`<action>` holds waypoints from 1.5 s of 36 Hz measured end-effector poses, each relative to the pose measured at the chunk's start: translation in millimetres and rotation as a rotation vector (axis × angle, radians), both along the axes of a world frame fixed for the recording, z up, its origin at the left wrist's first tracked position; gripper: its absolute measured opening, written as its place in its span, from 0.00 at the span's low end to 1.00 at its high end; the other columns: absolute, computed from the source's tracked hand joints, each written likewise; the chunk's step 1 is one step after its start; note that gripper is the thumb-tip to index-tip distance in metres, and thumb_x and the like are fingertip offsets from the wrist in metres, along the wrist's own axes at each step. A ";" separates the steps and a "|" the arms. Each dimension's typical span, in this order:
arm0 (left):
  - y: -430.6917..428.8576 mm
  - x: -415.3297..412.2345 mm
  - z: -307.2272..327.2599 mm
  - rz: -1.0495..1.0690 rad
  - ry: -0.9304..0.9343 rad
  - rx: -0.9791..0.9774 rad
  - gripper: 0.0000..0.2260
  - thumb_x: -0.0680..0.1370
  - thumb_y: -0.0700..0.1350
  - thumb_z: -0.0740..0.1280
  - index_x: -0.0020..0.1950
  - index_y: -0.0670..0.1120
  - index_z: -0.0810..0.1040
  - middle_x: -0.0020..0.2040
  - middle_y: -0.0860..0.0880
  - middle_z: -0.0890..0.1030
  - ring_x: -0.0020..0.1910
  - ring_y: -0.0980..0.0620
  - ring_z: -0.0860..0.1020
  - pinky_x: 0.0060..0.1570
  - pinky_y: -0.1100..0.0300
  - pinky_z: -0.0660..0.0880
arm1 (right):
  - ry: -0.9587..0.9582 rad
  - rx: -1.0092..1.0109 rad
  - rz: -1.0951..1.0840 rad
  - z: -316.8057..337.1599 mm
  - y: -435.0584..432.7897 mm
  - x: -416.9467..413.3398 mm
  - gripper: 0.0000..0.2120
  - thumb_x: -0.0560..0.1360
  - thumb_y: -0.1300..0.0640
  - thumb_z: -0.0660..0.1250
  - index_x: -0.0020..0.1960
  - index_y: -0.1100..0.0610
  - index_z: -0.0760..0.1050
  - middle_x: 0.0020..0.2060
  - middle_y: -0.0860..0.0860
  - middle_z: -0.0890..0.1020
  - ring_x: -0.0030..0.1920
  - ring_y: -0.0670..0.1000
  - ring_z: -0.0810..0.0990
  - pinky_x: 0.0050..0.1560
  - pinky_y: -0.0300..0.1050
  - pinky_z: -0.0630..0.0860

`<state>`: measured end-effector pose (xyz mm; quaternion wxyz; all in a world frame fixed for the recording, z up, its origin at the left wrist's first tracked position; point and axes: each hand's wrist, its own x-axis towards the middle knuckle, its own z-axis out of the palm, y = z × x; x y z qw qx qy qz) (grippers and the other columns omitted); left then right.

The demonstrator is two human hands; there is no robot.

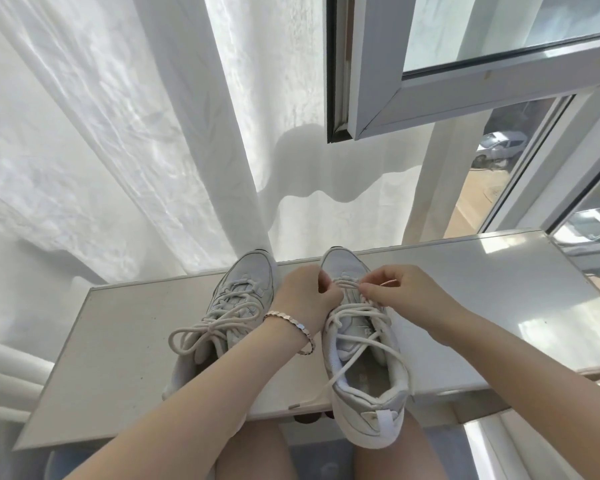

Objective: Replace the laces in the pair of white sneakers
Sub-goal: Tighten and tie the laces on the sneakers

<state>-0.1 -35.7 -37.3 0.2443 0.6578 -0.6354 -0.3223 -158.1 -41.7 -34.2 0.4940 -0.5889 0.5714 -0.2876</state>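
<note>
As the sneaker (347, 415) lies toe-away across the surface's (125, 341) near edge, the left hand (307, 299) grips its side. The right hand's (407, 292) fingers (373, 289) pinch the lace (352, 310) — toe-end rows, nearest that hand.

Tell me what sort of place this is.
Probably a home, at a windowsill: a sheer white curtain hangs behind it, an open window is above, and a car shows outside.

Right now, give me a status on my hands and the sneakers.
Left hand, right hand both pinching lace low on untied sneaker. Tied sneaker beside it, bow intact. Nothing in the way.
</note>
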 end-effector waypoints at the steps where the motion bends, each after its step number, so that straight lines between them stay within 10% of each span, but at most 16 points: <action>1: 0.4 0.8 -0.6 -0.009 0.009 -0.021 0.09 0.74 0.42 0.65 0.34 0.47 0.70 0.31 0.53 0.72 0.32 0.54 0.70 0.34 0.62 0.67 | 0.012 0.010 -0.008 0.5 0.5 -0.5 0.03 0.73 0.59 0.70 0.41 0.53 0.79 0.34 0.47 0.80 0.35 0.43 0.76 0.39 0.32 0.71; 23: -16.4 -13.6 18.5 -0.264 -0.298 -0.077 0.07 0.73 0.46 0.67 0.50 0.51 0.77 0.47 0.54 0.71 0.41 0.55 0.71 0.44 0.63 0.67 | -0.012 0.152 -0.091 2.5 14.5 -4.9 0.08 0.69 0.58 0.73 0.46 0.55 0.77 0.40 0.47 0.79 0.39 0.42 0.76 0.37 0.32 0.70; 29: -17.4 -14.3 24.3 -0.324 -0.374 0.007 0.04 0.75 0.47 0.67 0.42 0.50 0.74 0.43 0.52 0.75 0.48 0.52 0.74 0.47 0.60 0.71 | -0.003 0.120 -0.117 0.7 16.9 -0.8 0.08 0.70 0.56 0.73 0.47 0.56 0.78 0.38 0.48 0.79 0.38 0.43 0.76 0.35 0.33 0.69; 38: -21.4 -7.8 31.0 -0.276 -0.241 0.156 0.13 0.76 0.46 0.64 0.35 0.40 0.77 0.29 0.48 0.71 0.29 0.53 0.67 0.31 0.63 0.64 | -0.012 0.097 -0.159 -5.2 21.1 2.4 0.08 0.70 0.55 0.72 0.47 0.55 0.77 0.41 0.49 0.80 0.40 0.44 0.77 0.37 0.32 0.70; 51: -16.2 -14.4 21.2 -0.194 -0.179 0.080 0.06 0.77 0.41 0.66 0.51 0.43 0.81 0.47 0.49 0.81 0.45 0.54 0.76 0.41 0.68 0.67 | 0.001 0.053 -0.187 -4.9 23.4 4.1 0.06 0.70 0.56 0.71 0.46 0.55 0.77 0.38 0.46 0.78 0.38 0.42 0.76 0.36 0.32 0.70; 54: -13.3 -13.0 16.4 -0.185 -0.083 0.055 0.05 0.77 0.39 0.65 0.49 0.42 0.80 0.40 0.50 0.77 0.36 0.58 0.72 0.35 0.70 0.67 | -0.011 0.045 -0.198 -7.0 23.7 5.8 0.07 0.71 0.57 0.71 0.47 0.56 0.77 0.38 0.47 0.78 0.38 0.43 0.76 0.37 0.32 0.71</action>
